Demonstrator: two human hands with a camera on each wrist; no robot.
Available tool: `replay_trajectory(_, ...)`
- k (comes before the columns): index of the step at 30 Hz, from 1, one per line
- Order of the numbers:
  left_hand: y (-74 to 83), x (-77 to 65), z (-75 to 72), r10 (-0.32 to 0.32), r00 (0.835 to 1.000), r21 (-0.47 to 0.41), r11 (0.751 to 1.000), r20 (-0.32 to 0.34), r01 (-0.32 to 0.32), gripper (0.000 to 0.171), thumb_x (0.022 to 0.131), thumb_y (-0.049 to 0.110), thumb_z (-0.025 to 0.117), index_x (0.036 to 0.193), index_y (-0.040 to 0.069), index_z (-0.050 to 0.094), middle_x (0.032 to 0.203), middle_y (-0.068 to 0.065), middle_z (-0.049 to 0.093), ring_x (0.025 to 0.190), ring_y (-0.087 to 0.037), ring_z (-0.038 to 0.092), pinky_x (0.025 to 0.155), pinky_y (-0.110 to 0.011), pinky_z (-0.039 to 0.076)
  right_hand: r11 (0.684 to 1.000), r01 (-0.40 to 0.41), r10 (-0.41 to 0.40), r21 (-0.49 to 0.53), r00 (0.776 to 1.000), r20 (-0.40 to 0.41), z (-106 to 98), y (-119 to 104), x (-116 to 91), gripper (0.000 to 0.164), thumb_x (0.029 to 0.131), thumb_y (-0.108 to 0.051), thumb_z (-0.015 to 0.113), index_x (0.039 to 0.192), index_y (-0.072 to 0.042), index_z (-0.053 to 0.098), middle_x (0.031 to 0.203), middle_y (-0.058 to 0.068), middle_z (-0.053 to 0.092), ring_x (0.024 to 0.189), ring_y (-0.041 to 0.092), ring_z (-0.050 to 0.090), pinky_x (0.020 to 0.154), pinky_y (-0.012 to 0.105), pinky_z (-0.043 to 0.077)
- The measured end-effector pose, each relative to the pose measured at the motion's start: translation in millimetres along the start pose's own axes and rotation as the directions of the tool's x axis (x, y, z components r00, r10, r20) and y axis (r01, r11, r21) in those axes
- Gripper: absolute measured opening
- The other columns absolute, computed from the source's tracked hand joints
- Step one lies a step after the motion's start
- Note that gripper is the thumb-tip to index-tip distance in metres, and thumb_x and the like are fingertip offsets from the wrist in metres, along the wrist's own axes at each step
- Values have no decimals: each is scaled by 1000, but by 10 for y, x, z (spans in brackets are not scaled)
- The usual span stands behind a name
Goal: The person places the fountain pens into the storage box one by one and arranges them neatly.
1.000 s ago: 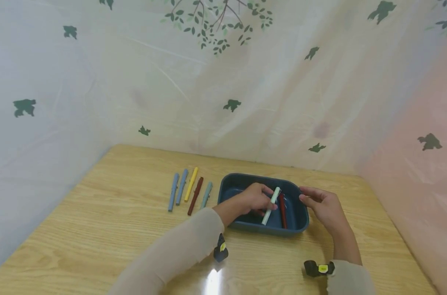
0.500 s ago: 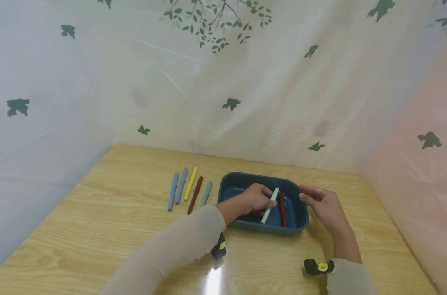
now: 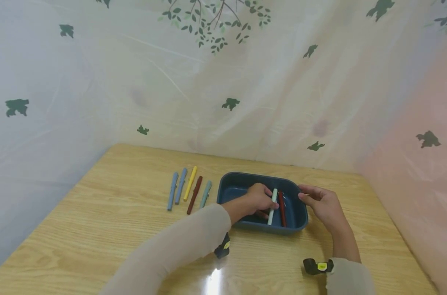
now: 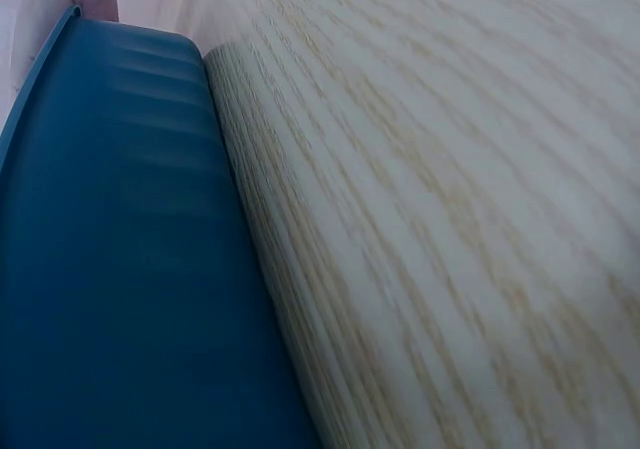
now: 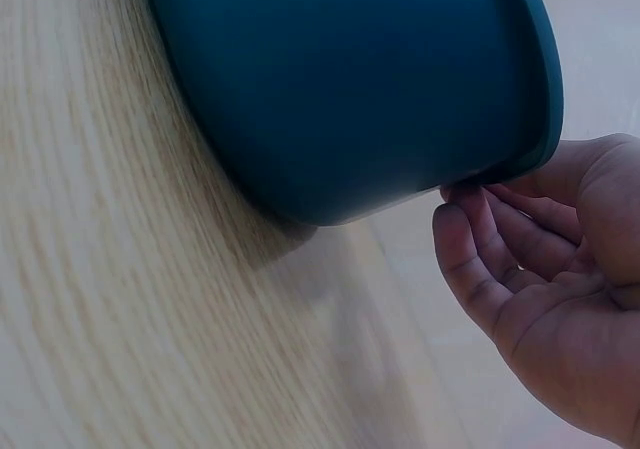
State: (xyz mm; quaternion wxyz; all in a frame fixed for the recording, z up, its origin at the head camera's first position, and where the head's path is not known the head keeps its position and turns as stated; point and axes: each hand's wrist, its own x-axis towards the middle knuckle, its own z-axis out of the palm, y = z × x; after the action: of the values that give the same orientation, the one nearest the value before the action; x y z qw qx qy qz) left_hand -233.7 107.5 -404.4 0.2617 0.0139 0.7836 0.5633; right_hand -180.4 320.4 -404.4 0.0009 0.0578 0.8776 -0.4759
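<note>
In the head view, my left hand (image 3: 259,197) reaches inside a dark blue rectangular box (image 3: 245,225) and pinches a pale mint pen (image 3: 273,196) between thumb and fingers. Close to the pen's right, a dark red pen (image 3: 282,209) lies in the box. My right hand (image 3: 324,205) holds the box's right end, thumb at the rim. The right wrist view has that hand's fingers (image 5: 462,254) curled against the outside of the box wall (image 5: 350,89). Only the outer wall of the box (image 4: 130,239) fills the left wrist view; the left hand is out of sight there.
Left of the box, a row of pens lies on the wooden table (image 3: 109,217): two blue pens (image 3: 173,191), a yellow pen (image 3: 190,183), a dark red pen (image 3: 194,196) and a grey-green pen (image 3: 205,194). A patterned curtain (image 3: 194,94) hangs behind the table.
The lower end of the mint pen has swung right, so it lies more nearly parallel to the red pen. My left hand has shifted slightly right; the right hand stays at the rim.
</note>
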Motion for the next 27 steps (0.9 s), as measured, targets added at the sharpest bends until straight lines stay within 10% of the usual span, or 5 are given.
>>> replay_trajectory(27,7,-24,-8,-1,999,-51,999,46,3,49,78,-24,73,120,-3,60,83,-15,63,69,-30,73,60,-36,64,1000,14,-14,-4,1000,3,-4,14,16,53,103,-41,62,144,-8,59,146,17,57,129,35,57,109,54,47)
